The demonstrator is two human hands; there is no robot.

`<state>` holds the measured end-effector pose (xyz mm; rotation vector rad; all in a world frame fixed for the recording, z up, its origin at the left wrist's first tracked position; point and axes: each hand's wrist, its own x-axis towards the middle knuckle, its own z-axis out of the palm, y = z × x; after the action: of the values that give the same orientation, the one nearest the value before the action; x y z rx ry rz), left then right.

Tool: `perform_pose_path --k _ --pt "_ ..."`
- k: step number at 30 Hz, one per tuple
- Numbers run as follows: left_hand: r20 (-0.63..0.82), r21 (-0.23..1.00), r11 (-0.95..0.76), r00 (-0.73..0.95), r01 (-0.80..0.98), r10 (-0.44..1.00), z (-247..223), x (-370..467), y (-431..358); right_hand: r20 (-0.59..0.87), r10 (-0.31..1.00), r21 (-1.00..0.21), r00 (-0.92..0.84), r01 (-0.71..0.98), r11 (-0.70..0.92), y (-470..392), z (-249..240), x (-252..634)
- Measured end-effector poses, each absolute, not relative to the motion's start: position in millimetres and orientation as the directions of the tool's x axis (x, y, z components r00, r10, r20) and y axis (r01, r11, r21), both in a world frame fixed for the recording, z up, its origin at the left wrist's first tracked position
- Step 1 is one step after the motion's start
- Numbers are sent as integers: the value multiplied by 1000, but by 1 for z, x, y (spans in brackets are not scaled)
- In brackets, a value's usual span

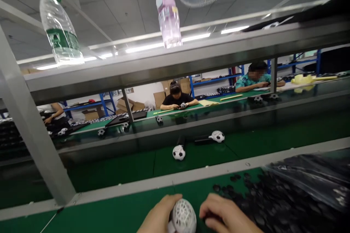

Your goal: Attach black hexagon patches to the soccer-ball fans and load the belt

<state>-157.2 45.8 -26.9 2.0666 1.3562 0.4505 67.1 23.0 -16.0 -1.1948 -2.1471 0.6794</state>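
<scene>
At the bottom centre, my left hand is wrapped round the side of a white ball-shaped piece with an openwork, web-like face turned up. Just right of it is my right hand, its fingers curled together; whatever they pinch, if anything, is hidden. Many small black pieces lie heaped to the right of my right hand on the green work surface. Beyond the metal edge, two handled items with black-and-white football heads lie on the green belt.
A metal shelf crosses overhead, holding a clear bottle and a pink bottle. Its post stands at left. A plastic bag lies at right. Other people sit across the line, with more football-headed items nearby.
</scene>
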Motion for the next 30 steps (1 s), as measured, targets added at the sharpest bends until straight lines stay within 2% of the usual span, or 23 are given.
perform_pose_path --k 3,7,11,17,23,30 --pt "3 658 -316 418 683 908 -17 -152 29 265 871 -747 -415 482 457 21 -12 69" --pt "-15 663 -300 413 686 911 -10 -147 22 228 907 -794 -355 472 385 21 -9 70" --pt "-34 654 -298 420 695 907 -9 -147 22 256 866 -760 -429 464 454 18 -6 68" --pt "-32 627 -349 470 697 882 -8 -146 20 369 712 -658 -598 373 654 6 -9 58" --pt "-33 598 -380 495 706 868 -7 -142 18 372 725 -606 -580 439 663 0 -13 49" --pt "-18 582 -391 492 713 871 -8 -142 18 348 762 -621 -546 474 624 -2 -16 45"
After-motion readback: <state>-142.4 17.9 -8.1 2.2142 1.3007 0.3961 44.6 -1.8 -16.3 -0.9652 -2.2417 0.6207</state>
